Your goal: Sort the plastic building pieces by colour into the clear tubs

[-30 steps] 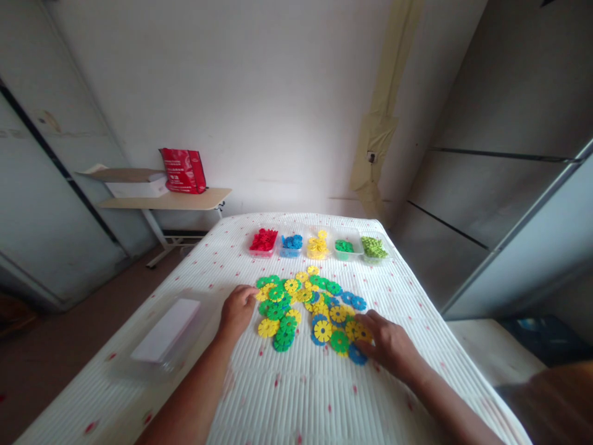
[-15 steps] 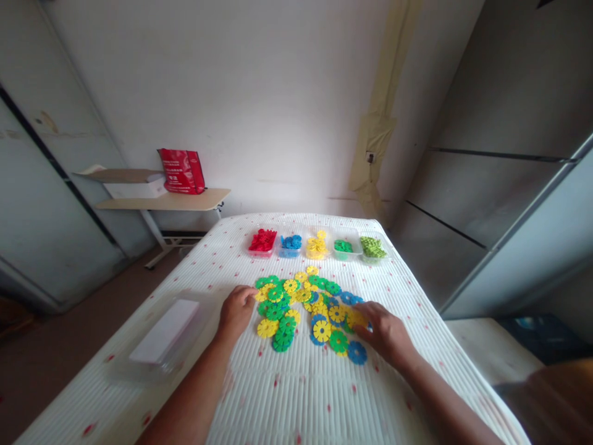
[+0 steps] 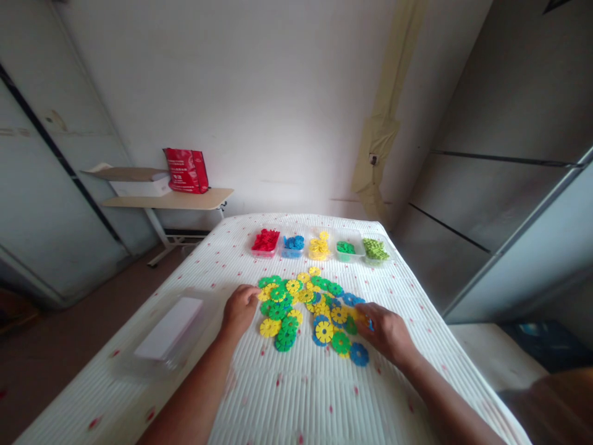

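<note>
A loose pile of flower-shaped plastic discs with notched rims, in yellow (image 3: 270,327), green (image 3: 341,342) and blue (image 3: 359,354), is spread over the middle of the table. At the left edge of the pile is my left hand (image 3: 240,312), its fingers curled and their tips at a yellow disc; whether they grip anything is hidden. My right hand (image 3: 386,330) is closed at the pile's right side. A bit of a blue disc (image 3: 370,324) shows between its thumb and fingers, the rest covered by the hand.
Clear tubs of red (image 3: 266,240), blue (image 3: 293,242), yellow (image 3: 319,248), green (image 3: 346,248) and light green (image 3: 375,248) pieces line the far side. On the left lies a clear plastic tray (image 3: 189,337) with a white slab (image 3: 170,329). A side table (image 3: 185,199) holds a red bag (image 3: 186,170).
The blue disc now shows in my right hand's fingers, which have closed at the right of the pile. My left hand has barely moved. The view has shifted slightly.
</note>
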A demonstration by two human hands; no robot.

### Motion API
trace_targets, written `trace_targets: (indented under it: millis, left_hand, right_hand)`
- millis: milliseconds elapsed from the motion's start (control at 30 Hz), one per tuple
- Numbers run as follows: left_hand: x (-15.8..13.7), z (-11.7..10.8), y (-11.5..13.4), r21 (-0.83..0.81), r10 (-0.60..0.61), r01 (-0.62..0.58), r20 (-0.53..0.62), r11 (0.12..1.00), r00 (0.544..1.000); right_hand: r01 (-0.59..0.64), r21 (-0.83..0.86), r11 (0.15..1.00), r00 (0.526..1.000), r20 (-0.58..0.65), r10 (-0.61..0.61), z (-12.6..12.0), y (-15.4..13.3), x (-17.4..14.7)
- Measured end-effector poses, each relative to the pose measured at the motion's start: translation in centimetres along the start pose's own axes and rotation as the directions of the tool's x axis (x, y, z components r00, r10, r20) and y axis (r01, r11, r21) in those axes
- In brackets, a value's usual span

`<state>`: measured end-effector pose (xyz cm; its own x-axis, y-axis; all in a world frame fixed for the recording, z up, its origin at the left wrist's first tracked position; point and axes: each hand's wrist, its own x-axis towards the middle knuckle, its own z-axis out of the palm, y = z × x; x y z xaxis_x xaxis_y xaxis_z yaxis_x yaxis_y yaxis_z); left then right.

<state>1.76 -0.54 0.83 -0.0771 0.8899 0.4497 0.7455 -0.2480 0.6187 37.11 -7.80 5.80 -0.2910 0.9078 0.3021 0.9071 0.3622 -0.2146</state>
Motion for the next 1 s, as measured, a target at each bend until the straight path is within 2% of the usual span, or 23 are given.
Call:
trace_targets:
  millis: [167, 333, 433, 600, 867, 1000]
  left_hand:
    - [0.0, -0.1, 0.2, 0.007, -0.009, 0.009, 0.004, 1.0, 1.0]
    - [0.0, -0.1, 0.1, -0.001, -0.016, 0.016, 0.004, 1.0, 1.0]
    - [-0.1, 0.0, 0.0, -0.003, -0.014, 0.014, 0.002, 1.0, 1.0]
    - [-0.1, 0.0, 0.0, -0.012, -0.008, 0.008, -0.009, 1.0, 1.0]
    - [-0.1, 0.0, 0.2, -0.018, -0.017, 0.017, -0.006, 1.0, 1.0]
    - [-0.1, 0.1, 0.2, -0.028, -0.027, 0.027, -0.005, 0.999, 1.0]
  right_hand:
    - [0.041, 0.094, 0.995, 0.999, 0.01, -0.043, -0.5, -1.4, 1.6]
    - [0.032, -0.005, 0.999, 0.987, 0.16, -0.031, 0.3, -3.1, 3.0]
    - [0.023, -0.016, 1.0, 0.978, 0.21, -0.019, 0.6, -3.3, 3.3]
    - [0.033, 0.027, 0.999, 0.98, 0.196, -0.037, 0.6, -3.1, 3.4]
    - [0.021, 0.146, 0.989, 0.995, 0.096, -0.035, 1.2, -2.6, 3.2]
    - [0.056, 0.143, 0.988, 0.993, 0.09, -0.069, 0.7, -2.8, 3.8]
